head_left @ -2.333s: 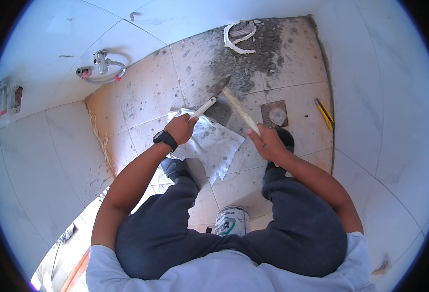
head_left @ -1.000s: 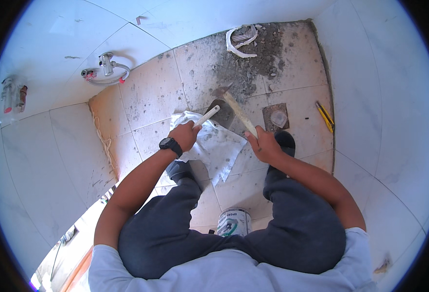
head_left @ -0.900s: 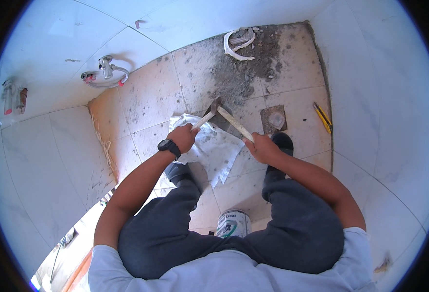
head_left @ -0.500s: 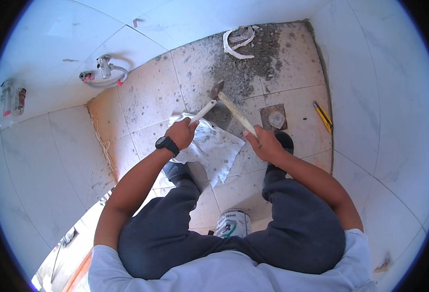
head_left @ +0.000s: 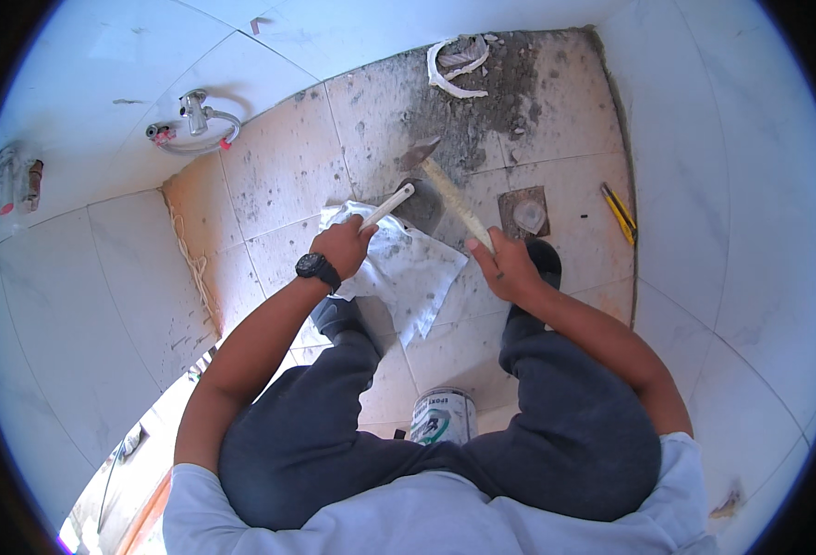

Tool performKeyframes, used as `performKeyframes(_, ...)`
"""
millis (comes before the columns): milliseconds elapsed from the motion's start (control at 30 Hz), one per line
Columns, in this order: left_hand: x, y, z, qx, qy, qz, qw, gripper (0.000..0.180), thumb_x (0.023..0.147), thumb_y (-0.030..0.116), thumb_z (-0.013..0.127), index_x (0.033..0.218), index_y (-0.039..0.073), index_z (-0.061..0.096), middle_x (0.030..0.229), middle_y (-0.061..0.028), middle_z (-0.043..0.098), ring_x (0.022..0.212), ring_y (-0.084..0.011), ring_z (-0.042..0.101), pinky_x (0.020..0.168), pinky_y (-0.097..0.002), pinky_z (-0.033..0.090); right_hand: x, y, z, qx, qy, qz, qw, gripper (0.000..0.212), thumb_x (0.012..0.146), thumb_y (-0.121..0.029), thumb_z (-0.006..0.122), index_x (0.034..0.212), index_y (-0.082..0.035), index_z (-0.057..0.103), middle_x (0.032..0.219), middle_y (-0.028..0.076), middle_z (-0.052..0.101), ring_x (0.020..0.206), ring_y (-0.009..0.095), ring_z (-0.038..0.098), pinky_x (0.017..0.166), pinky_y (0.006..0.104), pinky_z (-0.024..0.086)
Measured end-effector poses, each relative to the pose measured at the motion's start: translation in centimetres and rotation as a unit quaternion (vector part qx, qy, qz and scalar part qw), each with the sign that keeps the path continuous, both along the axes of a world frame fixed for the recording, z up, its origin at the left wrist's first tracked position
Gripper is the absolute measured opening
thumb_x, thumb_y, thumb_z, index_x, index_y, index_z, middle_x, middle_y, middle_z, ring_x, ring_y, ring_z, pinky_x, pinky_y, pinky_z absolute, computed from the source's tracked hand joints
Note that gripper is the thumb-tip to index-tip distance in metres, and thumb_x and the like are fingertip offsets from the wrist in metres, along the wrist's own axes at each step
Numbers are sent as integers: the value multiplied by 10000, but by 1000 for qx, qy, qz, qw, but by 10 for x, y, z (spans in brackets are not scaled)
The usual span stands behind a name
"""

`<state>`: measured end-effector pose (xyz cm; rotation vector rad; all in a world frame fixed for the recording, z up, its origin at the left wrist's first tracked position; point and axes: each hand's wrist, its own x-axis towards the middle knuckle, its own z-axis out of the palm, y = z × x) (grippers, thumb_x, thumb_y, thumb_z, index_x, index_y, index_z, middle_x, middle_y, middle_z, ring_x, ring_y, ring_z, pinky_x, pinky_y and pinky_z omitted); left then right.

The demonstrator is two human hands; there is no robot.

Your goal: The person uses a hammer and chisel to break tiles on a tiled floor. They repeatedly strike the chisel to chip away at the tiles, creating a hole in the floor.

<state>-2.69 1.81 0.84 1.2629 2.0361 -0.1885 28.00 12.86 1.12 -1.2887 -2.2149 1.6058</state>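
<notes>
My left hand (head_left: 341, 248), with a black watch at the wrist, is closed round a white-handled tool (head_left: 391, 205). The handle's holed end points away from me; its other end is hidden by my hand. In my right hand (head_left: 509, 268) is a hammer (head_left: 454, 202) with a pale handle, gripped near its end. The hammer's dark head sits just beyond the tip of the white handle, apart from it. Under and beside my left hand lies a crumpled white sheet (head_left: 408, 277) with grey smudges. A dark grey patch (head_left: 422, 211) shows beside the white handle.
Grey rubble (head_left: 509, 88) and a curved white strip (head_left: 440, 79) lie by the far wall. A square drain (head_left: 524, 215) is right of the hammer, then a yellow cutter knife (head_left: 619, 215). A paint can (head_left: 444, 416) stands between my legs. A valve with hose (head_left: 200, 120) juts from the wall.
The hammer head has moved slightly away from the tip of the white handle, and its angle has turned a little. My left hand has barely moved.
</notes>
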Motion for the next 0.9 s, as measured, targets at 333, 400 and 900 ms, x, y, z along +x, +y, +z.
performKeyframes(333, 1, 1, 1, -5, 0, 7, 1000, 485, 1054, 520, 472, 1122, 69, 635, 897, -234, 731, 864, -452, 707, 755, -567, 543, 1, -6, -17, -3, -61, 43, 997, 439, 1057, -371, 579, 898, 35, 525, 686, 288, 619, 657, 489, 646, 596, 538, 482)
performKeyframes(400, 1, 2, 1, -7, -3, 9, 1000, 486, 1053, 520, 474, 1118, 68, 638, 901, -233, 732, 869, -450, 707, 758, -566, 543, 0, -7, -16, -17, -25, 5, 1000, 438, 1055, -370, 584, 905, 38, 531, 691, 290, 622, 658, 492, 646, 598, 540, 484)
performKeyframes(900, -3, 12, 0, -12, -8, -2, 1000, 511, 1050, 514, 477, 1104, 47, 677, 942, -242, 734, 897, -448, 704, 789, -555, 542, 0, -9, -21, 12, -102, 75, 992, 415, 1046, -337, 609, 898, 41, 523, 665, 282, 605, 631, 486, 639, 566, 536, 472)
